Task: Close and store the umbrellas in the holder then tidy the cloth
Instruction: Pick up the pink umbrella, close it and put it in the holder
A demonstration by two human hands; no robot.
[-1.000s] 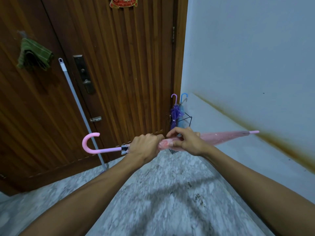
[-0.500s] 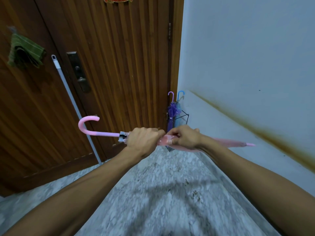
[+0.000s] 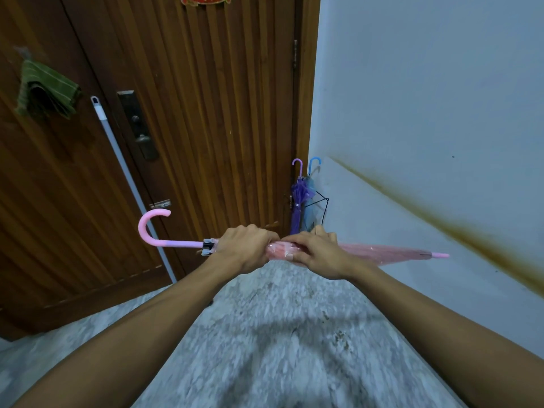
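I hold a folded pink umbrella (image 3: pixel 379 252) level in front of me, hooked handle to the left and tip to the right. My left hand (image 3: pixel 245 247) grips it near the runner. Around the folded canopy beside it my right hand (image 3: pixel 316 254) is wrapped, fingers curled. In the corner stands a black wire holder (image 3: pixel 323 206) with a purple umbrella (image 3: pixel 298 201) and a blue umbrella (image 3: pixel 310 198) upright in it. A green striped cloth (image 3: pixel 44 91) hangs on the door at upper left.
A brown wooden door (image 3: pixel 206 113) fills the left side, with a lock plate (image 3: pixel 138 125). A grey mop pole (image 3: pixel 129 184) leans against it. The pale wall (image 3: pixel 426 98) on the right carries a brown stain. Speckled grey floor (image 3: pixel 279 334) lies below my arms.
The umbrella's tip dropped from pointing slightly up to slightly down, and the hooked handle rose. Both hands kept their grip on the canopy and shifted only slightly.
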